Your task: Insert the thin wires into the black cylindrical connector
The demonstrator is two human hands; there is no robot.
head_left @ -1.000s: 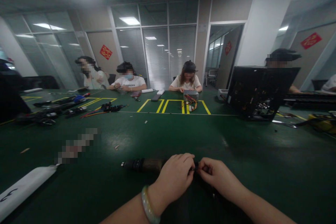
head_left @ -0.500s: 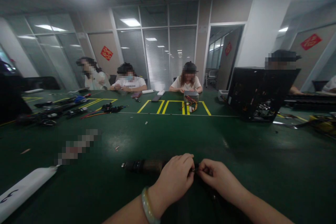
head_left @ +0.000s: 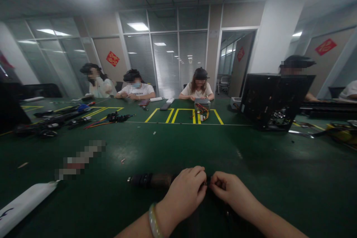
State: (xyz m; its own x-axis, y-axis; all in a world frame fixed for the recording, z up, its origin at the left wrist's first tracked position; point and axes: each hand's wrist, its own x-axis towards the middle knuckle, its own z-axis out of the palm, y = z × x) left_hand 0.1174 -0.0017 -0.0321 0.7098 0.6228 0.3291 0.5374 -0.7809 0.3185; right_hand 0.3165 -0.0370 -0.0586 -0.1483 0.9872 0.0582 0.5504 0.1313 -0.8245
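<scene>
My left hand (head_left: 186, 192) is closed, its fingertips pinched at the right end of a dark cylindrical tool (head_left: 150, 180) that lies flat on the green table (head_left: 167, 148). A pale green bangle (head_left: 153, 221) circles that wrist. My right hand (head_left: 231, 192) is closed too, pinching a small dark part (head_left: 206, 183) where the two hands meet. What sits between the fingertips is too small to name. Below the hands lies a dark shape that I cannot make out.
A white flat object (head_left: 22, 205) lies at the near left. Cables and tools (head_left: 55, 119) spread over the far left. A small box with coloured wires (head_left: 202, 106) stands inside yellow floor-tape lines. An open black computer case (head_left: 275, 100) stands right. Several people sit across the table.
The view has tilted slightly, so both hands sit a little lower in frame. The hands keep the same pinch at the tool's end.
</scene>
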